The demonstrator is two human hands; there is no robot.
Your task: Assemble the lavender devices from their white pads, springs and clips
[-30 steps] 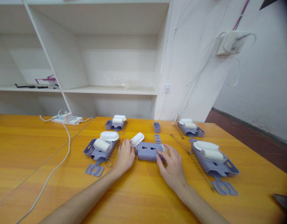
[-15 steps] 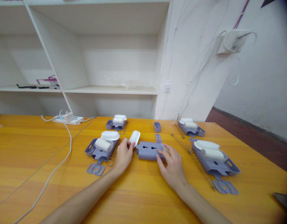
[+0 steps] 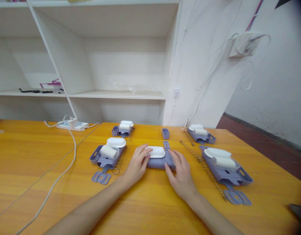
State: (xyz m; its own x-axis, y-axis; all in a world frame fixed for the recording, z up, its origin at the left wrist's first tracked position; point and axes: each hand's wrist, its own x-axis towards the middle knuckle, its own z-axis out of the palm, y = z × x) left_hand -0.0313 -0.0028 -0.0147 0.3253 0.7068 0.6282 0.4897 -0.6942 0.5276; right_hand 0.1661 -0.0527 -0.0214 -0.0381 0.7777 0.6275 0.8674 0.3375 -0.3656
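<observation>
Purple-grey holder (image 3: 157,164), one, lying lengthwise on the orange wooden table (image 3: 150,205), between the two hands; white oval dish (image 3: 156,152), one, bumpy face up, resting on top of the holder toward its left end; left hand (image 3: 137,164), thumb and fingers closed about the left end of the dish, at the holder's left end; right hand (image 3: 181,174), well apart from the left, thumb at the near edge and fingers at the far side, gripping the holder's right end; flat slotted piece (image 3: 166,145), just beyond the holder; small purple-grey cup (image 3: 165,133), farther beyond it; left parts set (image 3: 108,153), with white roll and oval dish, to the holder's left; right parts set (image 3: 222,166), similar, to its right; thin wire coil (image 3: 201,163), between holder and right set; two further sets, far left (image 3: 125,127) and far right (image 3: 201,133), beyond the holder; white power strip (image 3: 76,125), beyond the holder and well to its left.
</observation>
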